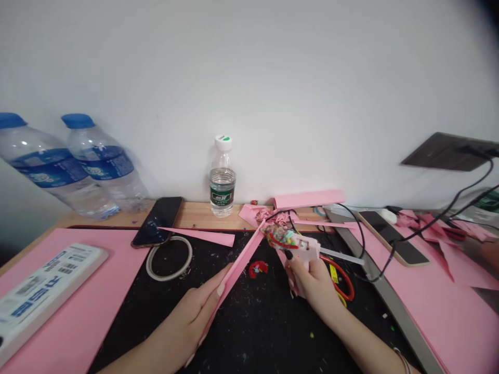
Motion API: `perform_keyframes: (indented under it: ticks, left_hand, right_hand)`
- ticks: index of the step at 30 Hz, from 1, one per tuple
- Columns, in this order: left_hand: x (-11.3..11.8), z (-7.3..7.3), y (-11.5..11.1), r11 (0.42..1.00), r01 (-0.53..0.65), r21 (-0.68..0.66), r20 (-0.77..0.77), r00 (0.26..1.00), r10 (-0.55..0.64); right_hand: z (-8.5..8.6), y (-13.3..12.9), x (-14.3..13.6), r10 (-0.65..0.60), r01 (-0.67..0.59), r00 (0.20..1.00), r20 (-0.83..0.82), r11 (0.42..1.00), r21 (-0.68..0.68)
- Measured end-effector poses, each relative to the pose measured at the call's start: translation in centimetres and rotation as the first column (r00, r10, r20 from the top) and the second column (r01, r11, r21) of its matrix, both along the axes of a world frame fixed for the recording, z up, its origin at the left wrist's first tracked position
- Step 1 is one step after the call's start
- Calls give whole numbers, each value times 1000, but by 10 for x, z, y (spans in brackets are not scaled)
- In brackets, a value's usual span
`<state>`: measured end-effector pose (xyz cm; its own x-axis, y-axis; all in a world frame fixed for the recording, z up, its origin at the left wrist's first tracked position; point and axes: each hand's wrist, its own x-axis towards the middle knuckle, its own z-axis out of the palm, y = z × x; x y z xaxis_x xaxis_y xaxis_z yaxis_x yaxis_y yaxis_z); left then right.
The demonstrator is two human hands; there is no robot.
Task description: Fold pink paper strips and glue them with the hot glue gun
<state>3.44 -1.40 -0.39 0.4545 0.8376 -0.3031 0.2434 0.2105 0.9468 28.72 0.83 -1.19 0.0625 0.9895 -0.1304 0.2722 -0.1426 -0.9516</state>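
Note:
My left hand [191, 314] pinches a narrow folded strip of pink paper [244, 254] that points up and away toward the middle. In my right hand [314, 285] is a pale hot glue gun [306, 245], its nozzle end crusted with multicoloured residue. A translucent glue stick [345, 256] juts out behind the gun. The gun's tip is close to the far end of the strip; whether they touch, I cannot tell. Between my hands a small red piece [258, 269] lies on the black mat [234, 332]. Red-handled scissors [346, 283] are partly hidden behind my right hand.
A tape roll [169, 258], a pink paper cone [202, 235] and a dark phone [158, 222] lie left. A small water bottle [222, 182] and large bottles [103, 161] stand by the wall. Black cables [440, 227] cross another phone [393, 236] and paper scraps [440, 239] at right.

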Motion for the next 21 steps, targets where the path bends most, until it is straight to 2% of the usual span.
perform_keyframes:
  ticks: [4,21]
  left_hand:
    - [0,1,1,1000,12,-16,-62,998,-13]
    - [0,5,1,1000,-11,-7,-20,1000,11]
  right_hand:
    - [-1,-1,-1,-3,3,1000,-23,1000,-11]
    - [-2,-3,-3,30,-31,999,-15,999,-44]
